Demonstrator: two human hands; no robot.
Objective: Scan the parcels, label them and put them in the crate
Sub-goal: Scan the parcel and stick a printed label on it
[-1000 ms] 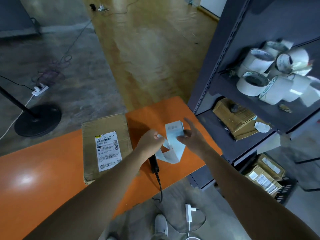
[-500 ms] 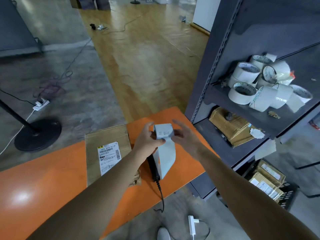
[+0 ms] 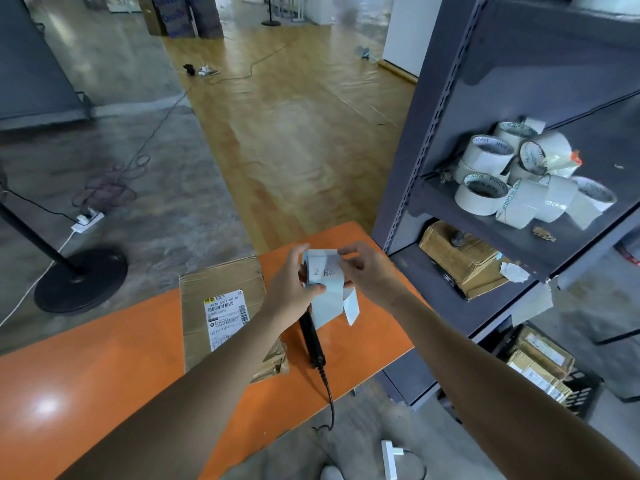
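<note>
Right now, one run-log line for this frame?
phase: labelling | left hand: pinches label strip | right hand: holds label strip | parcel: on table, not held | scanner: on table beside parcel

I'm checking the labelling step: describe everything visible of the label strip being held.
The label strip is pale blue-white paper with faint dark marks on its upper face, too blurred to read. Its top is wound or folded over; a loose tail hangs down in front of the black scanner. It is held above the orange table. The left hand grips its left side, thumb on the face; the right hand pinches its right edge.
</note>
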